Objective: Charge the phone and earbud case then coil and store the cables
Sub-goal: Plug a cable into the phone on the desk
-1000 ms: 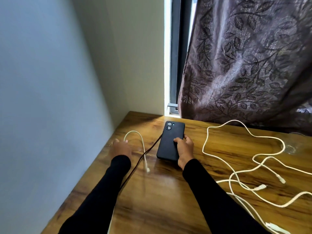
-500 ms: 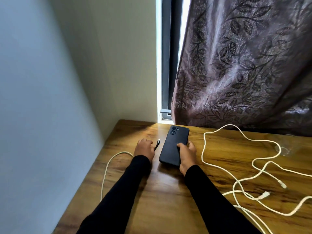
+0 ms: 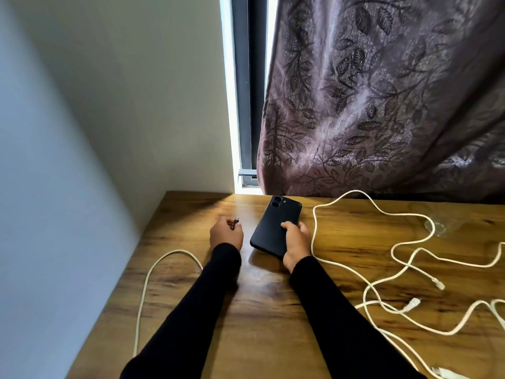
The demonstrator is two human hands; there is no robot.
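Since half a second ago, your left hand (image 3: 226, 234) has drawn away from the phone (image 3: 275, 226) toward the table's left edge, still pinching the plug (image 3: 235, 221) of a dark cable, its metal tip pointing up and away. Your right hand (image 3: 296, 243) has kept its grip on the phone's lower right edge.

The phone is black, face down with its camera lenses at the far end, tilted and near the table's (image 3: 273, 318) far edge. A white cable (image 3: 153, 272) loops by the left edge and passes under your left sleeve; tangled white cables (image 3: 404, 272) sprawl toward the right edge.

The table is glossy brown wood, set in a corner of pale walls. Beyond it hangs a leaf-patterned curtain (image 3: 382, 105) beside a dark window frame (image 3: 246, 91).
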